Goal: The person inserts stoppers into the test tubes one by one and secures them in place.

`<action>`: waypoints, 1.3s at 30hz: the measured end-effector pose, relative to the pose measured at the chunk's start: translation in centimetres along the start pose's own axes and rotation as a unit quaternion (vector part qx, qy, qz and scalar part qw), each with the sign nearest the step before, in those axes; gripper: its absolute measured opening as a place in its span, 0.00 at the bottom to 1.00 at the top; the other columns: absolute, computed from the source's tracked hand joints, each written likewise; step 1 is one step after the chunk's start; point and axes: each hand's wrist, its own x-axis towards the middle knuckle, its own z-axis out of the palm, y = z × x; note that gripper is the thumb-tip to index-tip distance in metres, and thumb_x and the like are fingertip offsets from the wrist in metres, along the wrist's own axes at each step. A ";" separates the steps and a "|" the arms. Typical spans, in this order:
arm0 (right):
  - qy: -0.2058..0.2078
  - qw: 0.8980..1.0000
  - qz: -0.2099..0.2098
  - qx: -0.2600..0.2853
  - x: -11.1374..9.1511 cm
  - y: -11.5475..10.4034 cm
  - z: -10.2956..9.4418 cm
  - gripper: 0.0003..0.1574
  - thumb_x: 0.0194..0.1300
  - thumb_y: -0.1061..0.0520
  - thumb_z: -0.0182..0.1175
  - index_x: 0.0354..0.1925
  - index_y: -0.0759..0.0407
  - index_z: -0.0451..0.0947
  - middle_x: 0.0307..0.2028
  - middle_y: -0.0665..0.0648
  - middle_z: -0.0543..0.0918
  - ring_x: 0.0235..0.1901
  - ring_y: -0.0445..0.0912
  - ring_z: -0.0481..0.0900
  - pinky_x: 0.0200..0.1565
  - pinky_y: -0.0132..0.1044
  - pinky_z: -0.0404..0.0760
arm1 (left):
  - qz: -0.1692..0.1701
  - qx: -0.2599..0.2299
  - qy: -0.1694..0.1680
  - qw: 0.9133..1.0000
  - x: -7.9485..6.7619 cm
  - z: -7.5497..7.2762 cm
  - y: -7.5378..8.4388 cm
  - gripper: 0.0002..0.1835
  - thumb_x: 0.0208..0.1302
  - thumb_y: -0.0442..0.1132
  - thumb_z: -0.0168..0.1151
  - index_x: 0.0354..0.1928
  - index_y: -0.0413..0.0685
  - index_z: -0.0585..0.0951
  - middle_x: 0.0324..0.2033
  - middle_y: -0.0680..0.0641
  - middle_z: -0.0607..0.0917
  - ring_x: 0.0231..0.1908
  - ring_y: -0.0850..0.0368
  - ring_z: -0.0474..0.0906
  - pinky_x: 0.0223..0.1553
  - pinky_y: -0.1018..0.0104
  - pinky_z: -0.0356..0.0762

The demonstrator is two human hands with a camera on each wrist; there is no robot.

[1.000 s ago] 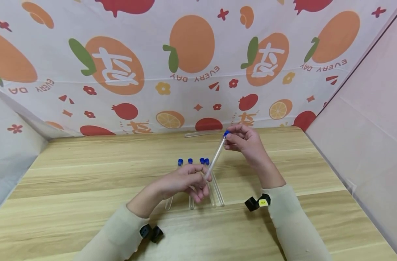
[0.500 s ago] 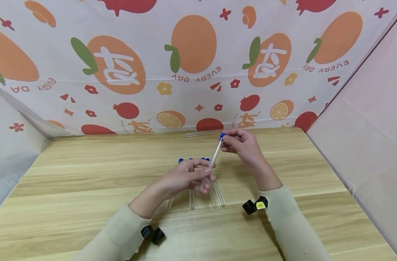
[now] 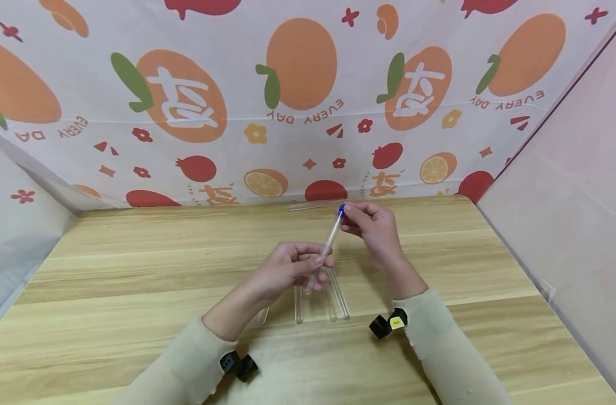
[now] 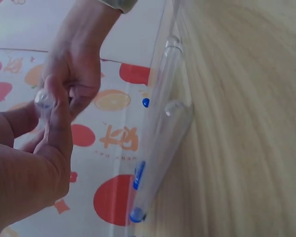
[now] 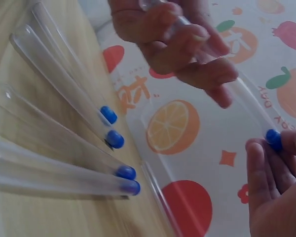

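Observation:
Between both hands, a clear test tube (image 3: 331,235) is held tilted above the table, its blue cap (image 3: 341,208) at the upper right end. My left hand (image 3: 292,265) grips the tube's lower part between thumb and fingers, the rounded end (image 4: 43,98) poking out past them. At the other end, my right hand (image 3: 373,226) pinches the blue cap with thumb and fingertips; the right wrist view shows the cap (image 5: 274,139) seated on the tube. Below the left hand lie several capped test tubes (image 3: 339,295), partly hidden by it.
One more clear tube (image 3: 315,206) lies at the table's back edge, against the fruit-print cloth (image 3: 297,135). Blue caps (image 5: 115,139) of the lying tubes point toward that cloth. The wooden table (image 3: 135,270) runs to pale side walls.
Both hands keep hold of the capped tube. My right hand has shifted slightly left, and my left hand has risen a little, bringing more of the tube's rounded end into view.

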 end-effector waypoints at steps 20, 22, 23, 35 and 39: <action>0.046 0.996 -0.064 -0.039 -0.8 0.5 1.4 0.11 0.67 0.60 0.65 0.33 0.70 0.80 0.31 0.58 0.88 0.28 0.44 0.86 0.36 0.38 0.88 | 0.003 0.018 0.067 0.998 -0.5 0.9 0.2 0.15 0.75 0.34 0.55 0.53 0.28 0.80 0.32 0.49 0.86 0.24 0.60 0.80 0.28 0.69 0.82; 0.038 0.996 -0.071 -0.046 -0.8 0.4 1.3 0.12 0.67 0.60 0.65 0.33 0.71 0.80 0.31 0.58 0.88 0.28 0.44 0.85 0.36 0.38 0.88 | 0.005 0.023 0.067 0.997 -0.5 0.7 0.2 0.15 0.75 0.35 0.55 0.53 0.28 0.81 0.31 0.49 0.86 0.23 0.61 0.79 0.27 0.70 0.82; 0.034 0.996 -0.073 -0.047 -0.8 0.4 1.3 0.12 0.67 0.60 0.65 0.33 0.71 0.81 0.31 0.58 0.88 0.27 0.44 0.85 0.36 0.38 0.88 | 0.005 0.026 0.066 0.997 -0.6 0.7 0.3 0.15 0.75 0.35 0.54 0.52 0.28 0.81 0.31 0.49 0.86 0.23 0.61 0.79 0.26 0.71 0.81; -0.019 0.994 -0.059 -0.089 -0.6 -0.4 0.3 0.10 0.68 0.62 0.63 0.33 0.71 0.81 0.31 0.54 0.88 0.30 0.44 0.86 0.39 0.39 0.87 | 0.011 0.070 0.054 0.996 -0.6 0.3 0.5 0.16 0.77 0.35 0.51 0.52 0.27 0.81 0.28 0.49 0.83 0.22 0.61 0.76 0.23 0.72 0.78; -0.041 0.991 -0.063 -0.111 -0.5 -0.6 -0.2 0.11 0.67 0.62 0.63 0.30 0.71 0.80 0.30 0.54 0.87 0.30 0.44 0.85 0.39 0.39 0.87 | 0.019 0.090 0.042 0.995 -0.6 0.2 0.4 0.17 0.78 0.36 0.50 0.52 0.27 0.81 0.28 0.46 0.81 0.21 0.60 0.73 0.21 0.71 0.75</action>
